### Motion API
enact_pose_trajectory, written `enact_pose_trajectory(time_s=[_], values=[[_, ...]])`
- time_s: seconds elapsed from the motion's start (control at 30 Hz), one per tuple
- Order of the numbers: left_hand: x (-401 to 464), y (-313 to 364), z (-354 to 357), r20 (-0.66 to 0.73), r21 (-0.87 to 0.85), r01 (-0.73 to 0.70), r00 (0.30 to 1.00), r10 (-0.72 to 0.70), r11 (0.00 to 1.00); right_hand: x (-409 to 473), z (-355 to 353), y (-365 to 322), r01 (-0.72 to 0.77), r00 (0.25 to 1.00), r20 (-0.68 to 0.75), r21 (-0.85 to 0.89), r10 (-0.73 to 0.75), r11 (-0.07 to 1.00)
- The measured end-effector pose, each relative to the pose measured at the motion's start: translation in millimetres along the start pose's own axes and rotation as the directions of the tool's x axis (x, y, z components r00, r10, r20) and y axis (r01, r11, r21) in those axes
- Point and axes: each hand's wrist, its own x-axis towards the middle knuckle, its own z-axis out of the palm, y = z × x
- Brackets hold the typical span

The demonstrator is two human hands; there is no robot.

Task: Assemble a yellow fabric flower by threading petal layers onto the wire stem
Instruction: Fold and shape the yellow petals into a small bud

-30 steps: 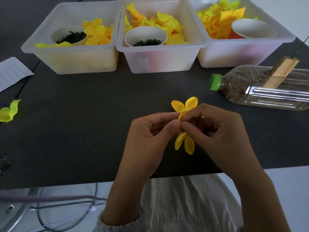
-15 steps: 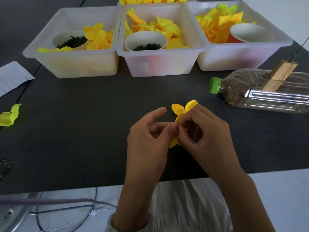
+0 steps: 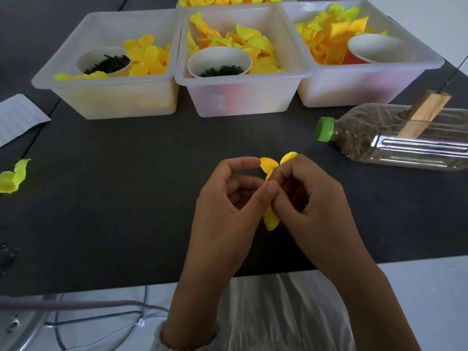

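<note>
Both hands meet over the dark desk (image 3: 126, 198), near its front edge, w/ a yellow fabric flower (image 3: 269, 166) held between them. Left hand (image 3: 228, 211): thumb tip presses against the flower's middle, index finger curls over the top & its tip touches one upper petal; the other fingers are curled in. So it pinches the flower. Right hand (image 3: 314, 203): fingers curled round the flower from the other side, thumb tip right beside the left thumb, gripping it. Two petals stick up above the fingers, one hangs down below betw. the palms. Wire stem can't be made out – hidden by the hands.

Behind, along the desk's far side, 3 clear plastic bins in a row. Left bin (image 3: 76, 62) holds yellow petals & a paper cup (image 3: 103, 62) w/ small dark green bits. Middle bin (image 3: 291, 46) also has petals plus a white cup (image 3: 219, 60) w/ dark green bits. Right bin (image 3: 417, 72) holds brighter yellow & orange fabric pieces w/ an orange cup (image 3: 379, 50), white inside. A 4th bin of petals is just visible at the top edge.

To the right a clear plastic bottle (image 3: 395, 140) lies on its side, green cap toward the hands, dark grainy stuff inside, a wood block (image 3: 425, 115) stuck into it. Far left: a loose yellow-green petal piece (image 3: 14, 177) on the desk & a lined sheet of paper (image 3: 17, 117).
</note>
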Motion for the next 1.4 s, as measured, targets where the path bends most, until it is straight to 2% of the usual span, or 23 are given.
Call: enact_pose_trajectory(time_s=[0.13, 0.27, 0.5, 0.6, 0.67, 0.8, 1.0, 1.17, 1.2, 1.27, 1.33, 1.4], values=[[1, -1, -7, 0.014, -0.047, 0.007, 1.0, -0.006, 0.999, -1, 1, -2, -0.02, 0.999, 0.037, -0.017, 0.021, 1.0], [0, 0, -7, 0.006, 0.014, -0.023, 1.0, 0.023, 1.0, -3, 3, -1, -0.072, 0.997, 0.022, 0.034, 0.072, 0.997], [-4, 3, 5, -0.13, 0.152, -0.067, 0.988, 0.087, 0.986, -5, 16, -5, -0.162, 0.983, -0.07, 0.106, 0.17, 0.981], [-3, 0, 1, -0.265, 0.187, -0.079, 0.956, 0.128, 0.979, -4, 12, -3, -0.163, 0.974, -0.134, 0.141, 0.182, 0.976], [0, -1, -5, -0.326, 0.168, -0.065, 0.938, 0.118, 0.984, -3, 8, -2, -0.176, 0.966, -0.151, 0.222, 0.212, 0.959], [1, 1, -3, -0.311, 0.051, -0.005, 0.95, 0.021, 0.999, -3, 7, -3, -0.168, 0.942, -0.185, 0.461, 0.28, 0.871], [2, 1, 2, -0.324, -0.13, 0.041, 0.942, -0.081, 0.991, -4, 10, -4, -0.208, 0.88, -0.227, 0.607, 0.418, 0.767], [2, -2, 8, -0.297, -0.162, 0.046, 0.95, -0.094, 0.986, -4, 15, -4, -0.238, 0.841, -0.278, 0.579, 0.464, 0.78], [2, -3, 8, -0.311, -0.15, 0.046, 0.946, -0.092, 0.988, -6, 17, -5, -0.25, 0.823, -0.298, 0.575, 0.484, 0.779], [2, -5, 4, -0.402, -0.02, 0.016, 0.915, -0.023, 1.0, -6, 13, -3, -0.268, 0.753, -0.366, 0.588, 0.547, 0.763], [4, -9, -14, -0.528, 0.106, -0.002, 0.847, 0.058, 0.994, -5, -3, 5, -0.285, 0.654, -0.443, 0.608, 0.614, 0.741], [7, -11, -35, -0.582, 0.091, 0.025, 0.812, 0.033, 0.995, -3, -23, 13, -0.305, 0.632, -0.441, 0.614, 0.637, 0.728]])
